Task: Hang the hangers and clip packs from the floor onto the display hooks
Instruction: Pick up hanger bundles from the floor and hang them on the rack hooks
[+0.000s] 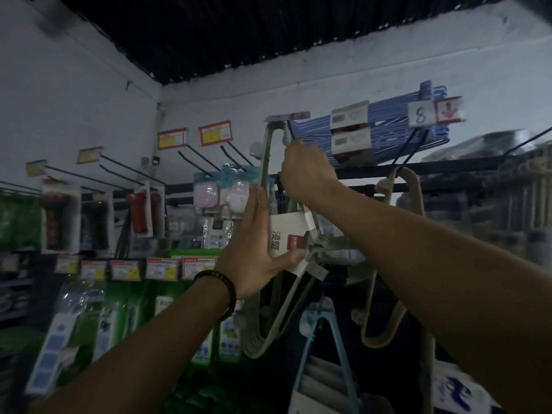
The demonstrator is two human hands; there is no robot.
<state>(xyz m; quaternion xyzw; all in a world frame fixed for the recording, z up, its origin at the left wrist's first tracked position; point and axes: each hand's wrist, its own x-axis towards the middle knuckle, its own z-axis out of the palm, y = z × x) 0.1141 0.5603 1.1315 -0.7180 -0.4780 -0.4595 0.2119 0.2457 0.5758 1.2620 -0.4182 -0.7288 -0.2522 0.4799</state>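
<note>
A bundle of pale green hangers with a white paper band hangs tilted in front of the display rack. My left hand lies against its left side with straight fingers, the thumb under the paper band. My right hand is raised higher and grips the top of the bundle by a display hook that carries a grey price tag. The hanger hooks are hidden behind my right hand.
Blue hangers hang on hooks at the upper right, beige hangers below them, light blue hangers at the bottom. Bare black hooks with red-yellow tags stick out on the left. Packaged goods fill the left rack.
</note>
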